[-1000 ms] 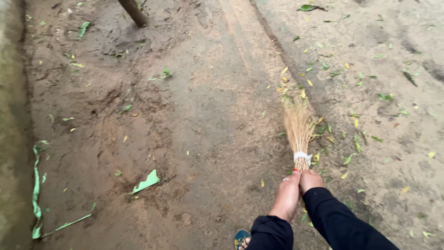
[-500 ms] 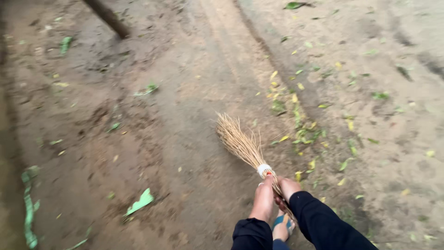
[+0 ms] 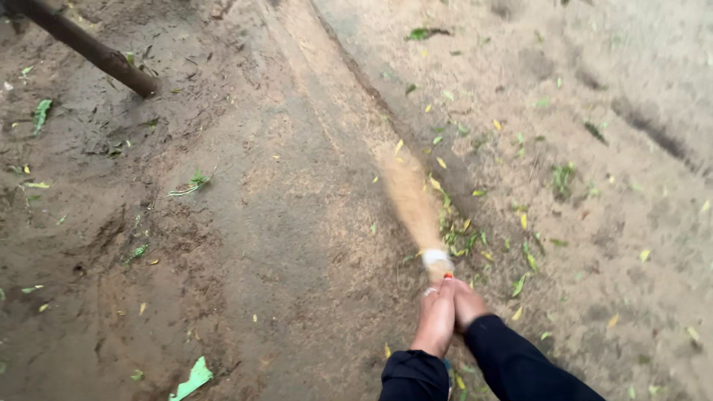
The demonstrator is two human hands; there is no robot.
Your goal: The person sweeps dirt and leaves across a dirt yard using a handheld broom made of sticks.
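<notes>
Both my hands grip the handle of a short straw broom (image 3: pixel 413 200) bound with a white band. My left hand (image 3: pixel 436 321) and my right hand (image 3: pixel 466 303) are pressed together just below the band, both in dark sleeves. The bristles are motion-blurred and point up and left over brown dirt ground. A line of small yellow and green leaves (image 3: pixel 462 236) lies just right of the bristles.
A dark wooden pole (image 3: pixel 89 49) slants into the ground at the upper left. A green scrap (image 3: pixel 191 379) lies at the bottom left. Scattered leaves (image 3: pixel 562 177) dot the lighter ground on the right. A twig with leaves (image 3: pixel 191 183) rests left of centre.
The broom head swung from the left back toward the leaf line on the right, now blurred. The view shifted, so the pole shows more and the green scrap sits lower.
</notes>
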